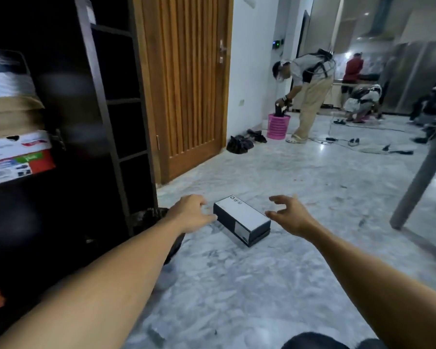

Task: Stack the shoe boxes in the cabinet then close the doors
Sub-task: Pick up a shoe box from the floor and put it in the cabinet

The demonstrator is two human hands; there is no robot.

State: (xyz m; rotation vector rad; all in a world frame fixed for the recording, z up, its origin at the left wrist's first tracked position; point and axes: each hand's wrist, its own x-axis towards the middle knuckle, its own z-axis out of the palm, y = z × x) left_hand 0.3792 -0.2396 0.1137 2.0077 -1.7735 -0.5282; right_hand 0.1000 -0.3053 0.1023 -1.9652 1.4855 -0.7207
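Note:
A shoe box (pixel 242 219) with a white lid and black sides lies on the marble floor in front of me. My left hand (pixel 190 212) hovers at its left end, fingers loosely curled and holding nothing. At the box's right end my right hand (pixel 288 214) is spread open, thumb close to the lid's edge. Both arms reach forward. The dark cabinet (pixel 103 117) stands open at the left. Several shoe boxes (pixel 15 147) are stacked inside it, white, tan and a red-and-green one.
A wooden door (pixel 186 84) stands behind the cabinet. A black bag (pixel 151 217) lies at the cabinet's foot. A person bends over a pink basket (pixel 278 125) further back. A grey table leg (pixel 423 172) slants at the right. Cables and shoes litter the far floor.

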